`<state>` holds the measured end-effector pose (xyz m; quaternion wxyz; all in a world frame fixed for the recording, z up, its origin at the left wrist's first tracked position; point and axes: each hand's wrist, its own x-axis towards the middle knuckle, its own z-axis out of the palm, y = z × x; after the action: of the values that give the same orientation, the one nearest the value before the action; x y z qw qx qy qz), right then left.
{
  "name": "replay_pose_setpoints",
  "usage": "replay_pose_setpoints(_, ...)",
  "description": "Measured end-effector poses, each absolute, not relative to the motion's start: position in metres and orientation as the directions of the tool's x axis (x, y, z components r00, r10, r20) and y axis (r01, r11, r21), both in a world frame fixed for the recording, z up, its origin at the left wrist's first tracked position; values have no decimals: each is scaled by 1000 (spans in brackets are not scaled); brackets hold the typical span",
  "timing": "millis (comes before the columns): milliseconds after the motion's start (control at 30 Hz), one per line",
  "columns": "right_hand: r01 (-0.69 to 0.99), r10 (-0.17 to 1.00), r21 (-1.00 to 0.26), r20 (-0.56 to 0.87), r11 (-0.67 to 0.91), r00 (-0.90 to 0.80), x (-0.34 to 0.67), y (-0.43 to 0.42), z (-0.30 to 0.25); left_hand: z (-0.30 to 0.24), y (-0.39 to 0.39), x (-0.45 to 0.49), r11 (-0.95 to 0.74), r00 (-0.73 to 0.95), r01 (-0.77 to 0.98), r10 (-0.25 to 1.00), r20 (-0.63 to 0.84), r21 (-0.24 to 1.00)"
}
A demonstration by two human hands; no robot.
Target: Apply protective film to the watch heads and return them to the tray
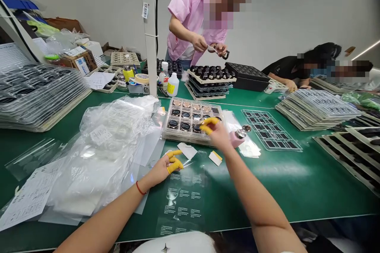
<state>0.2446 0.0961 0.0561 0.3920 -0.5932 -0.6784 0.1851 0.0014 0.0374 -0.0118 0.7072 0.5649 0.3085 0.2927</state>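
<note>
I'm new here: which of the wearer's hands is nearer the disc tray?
Right: right hand over the disc tray, front right; left hand short of its front edge.

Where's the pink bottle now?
In the head view, the pink bottle is right of centre, just right of the right hand and disc tray.

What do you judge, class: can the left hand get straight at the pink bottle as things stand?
Probably not: the right arm appears to lie between the left hand and the pink bottle, though going around it might work.
</note>
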Motion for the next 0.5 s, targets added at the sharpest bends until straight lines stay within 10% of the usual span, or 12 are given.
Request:
replay_pose_setpoints(167,450,865,-771,250,450,-436,185,33,18,-19,38,2,154,656,-124,753,-36,980)
replay_pose_setpoints(367,398,959,-905,37,152,-283,181,35,-3,-22,33,4,66,637,11,769,-58,998)
replay_pose_setpoints(500,616,960,-742,146,265,-237,170,25,1,-20,33,7,82,639,52,763,-97,995)
